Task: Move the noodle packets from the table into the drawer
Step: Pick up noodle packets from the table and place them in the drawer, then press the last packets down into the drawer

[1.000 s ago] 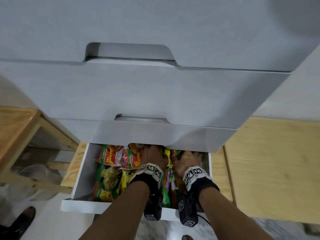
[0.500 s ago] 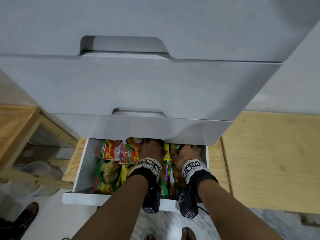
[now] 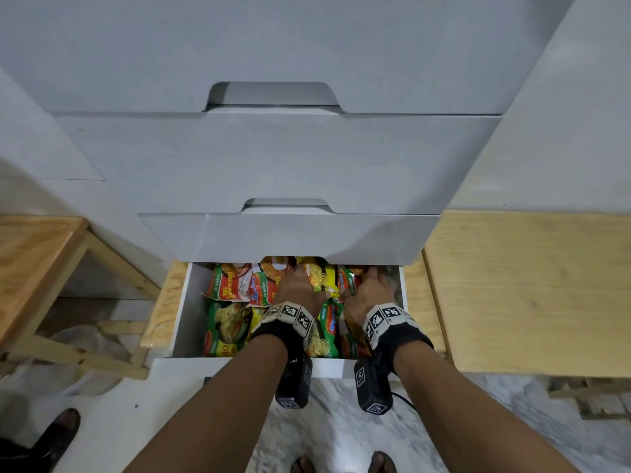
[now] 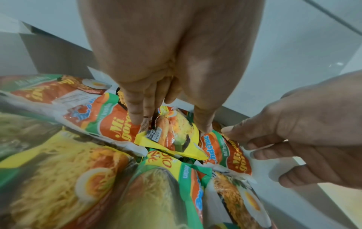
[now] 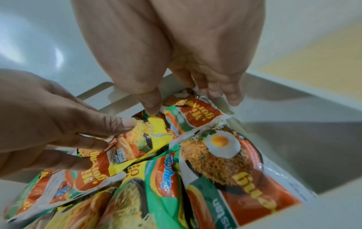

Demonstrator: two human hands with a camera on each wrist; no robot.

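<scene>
The bottom drawer [image 3: 182, 312] is pulled out and packed with several noodle packets [image 3: 227, 324]. Both hands are inside it, on top of the pile. My left hand [image 3: 297, 288] holds a yellow packet [image 4: 176, 133] between its fingers [image 4: 137, 114] and thumb. That packet stands wedged between red packets. My right hand [image 3: 367, 285] has its thumb and fingers [image 5: 225, 94] on either side of a red Mi goreng packet [image 5: 194, 114], close to the drawer's right wall. The packets' far ends are hidden under the drawer above.
Closed grey drawers [image 3: 273, 165] overhang the back of the open one. A wooden table [image 3: 34, 261] stands at the left and a wooden panel [image 3: 529, 285] at the right. My sandalled feet [image 3: 382, 464] are on the marble floor, and another shoe [image 3: 61, 431] is at the lower left.
Both hands stay in the same spot in the drawer. Only the head view has shifted a little.
</scene>
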